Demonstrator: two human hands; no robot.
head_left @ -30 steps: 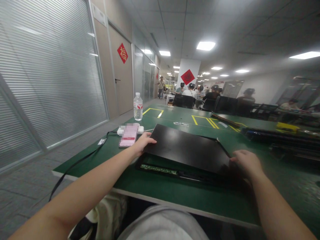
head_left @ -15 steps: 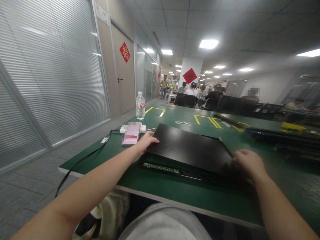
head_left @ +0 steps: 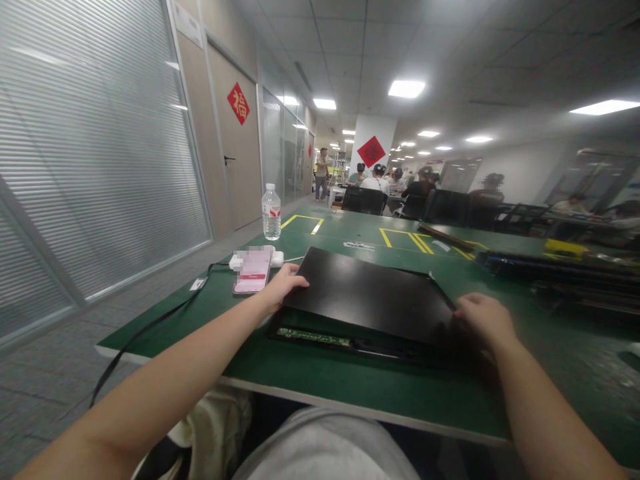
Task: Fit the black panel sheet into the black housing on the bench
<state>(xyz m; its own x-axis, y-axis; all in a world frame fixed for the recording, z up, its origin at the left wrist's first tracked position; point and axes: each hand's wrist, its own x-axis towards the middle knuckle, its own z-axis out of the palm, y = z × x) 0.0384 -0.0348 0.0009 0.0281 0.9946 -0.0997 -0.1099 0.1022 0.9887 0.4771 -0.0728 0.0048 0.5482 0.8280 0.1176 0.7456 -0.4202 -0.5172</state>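
Note:
A thin black panel (head_left: 373, 293) is tilted over a dark frame on the green table (head_left: 310, 380). My left hand (head_left: 285, 287) grips its left edge, thumb on top. At the opposite edge, my right hand (head_left: 483, 320) pinches the panel's right side. Below the panel's near edge, a green circuit strip (head_left: 315, 335) shows in the frame, which the panel mostly covers. A phone (head_left: 254, 272) with a pink screen lies to the left of my left hand, against a white power strip (head_left: 277, 258).
A water bottle (head_left: 271, 213) stands behind the phone. A black cable (head_left: 145, 327) runs over the table's left edge. Dark panels (head_left: 525, 267) and a yellow object (head_left: 565, 250) lie at the right. People sit in the background.
The whole view has shifted slightly, so the table and objects appear further left. Both hands keep their hold on the black panel, which has hardly moved.

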